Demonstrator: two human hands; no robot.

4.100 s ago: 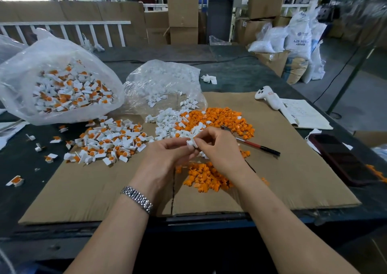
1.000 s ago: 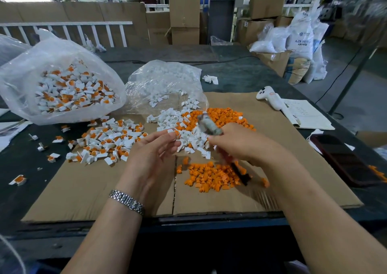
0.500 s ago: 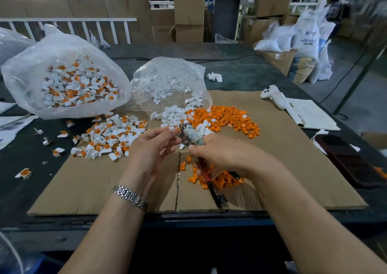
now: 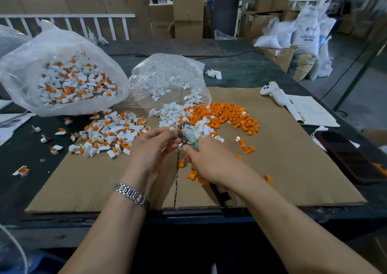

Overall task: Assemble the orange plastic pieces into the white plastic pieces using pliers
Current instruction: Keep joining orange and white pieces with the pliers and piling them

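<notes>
My right hand [image 4: 211,162] grips the pliers [image 4: 189,137], whose grey jaws point up and left and whose dark handles stick out below my wrist. My left hand [image 4: 154,148] pinches a small white piece [image 4: 172,128] at its fingertips, right against the plier jaws. Loose orange pieces [image 4: 226,114] lie in a heap on the cardboard sheet [image 4: 293,158], beside a heap of white pieces [image 4: 171,114]. More orange pieces [image 4: 191,174] lie under my right hand. Assembled white-and-orange pieces [image 4: 109,135] are spread at the left.
A clear bag of assembled pieces [image 4: 69,79] stands at the back left and a clear bag of white pieces [image 4: 167,79] behind the heaps. A white handle-shaped tool [image 4: 276,96] lies on papers at right, near a dark phone [image 4: 347,156].
My right hand picked the pliers up off the cardboard and brought their jaws up to the piece in my left hand. Both hands now sit closer together.
</notes>
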